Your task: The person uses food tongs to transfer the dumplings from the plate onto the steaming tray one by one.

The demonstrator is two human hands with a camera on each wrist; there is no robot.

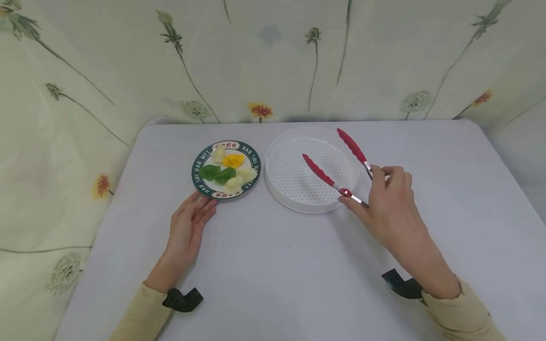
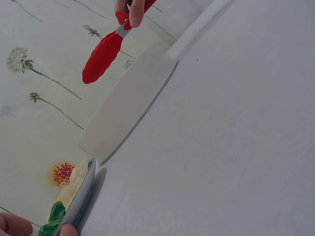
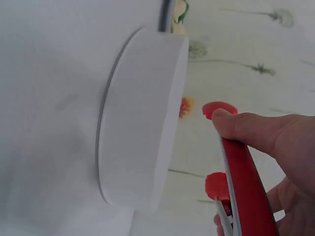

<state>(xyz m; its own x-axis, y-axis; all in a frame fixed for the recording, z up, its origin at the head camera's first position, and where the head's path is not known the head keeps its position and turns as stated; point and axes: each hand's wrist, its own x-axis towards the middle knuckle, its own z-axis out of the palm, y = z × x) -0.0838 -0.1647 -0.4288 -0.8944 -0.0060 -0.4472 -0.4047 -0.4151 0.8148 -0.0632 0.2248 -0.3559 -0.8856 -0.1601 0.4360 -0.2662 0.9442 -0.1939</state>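
Note:
My left hand (image 1: 187,227) holds the near rim of a green-bordered plate (image 1: 196,179), with one digit above the rim and another below it in the left wrist view. Yellow, green and pale dumpling-like pieces (image 1: 233,161) lie on the plate. In my right hand (image 1: 394,208) are red-tipped tongs (image 1: 319,170), gripped between thumb and fingers. The tongs' two arms are spread, with nothing between their tips. They hover over the right part of a round white steamer tray (image 1: 313,208) with a perforated base.
The plate and tray stand side by side near the far edge of a white-covered table (image 1: 273,284). Behind it hangs a flower-patterned cloth (image 1: 273,61). A black strap (image 1: 183,300) is around each wrist.

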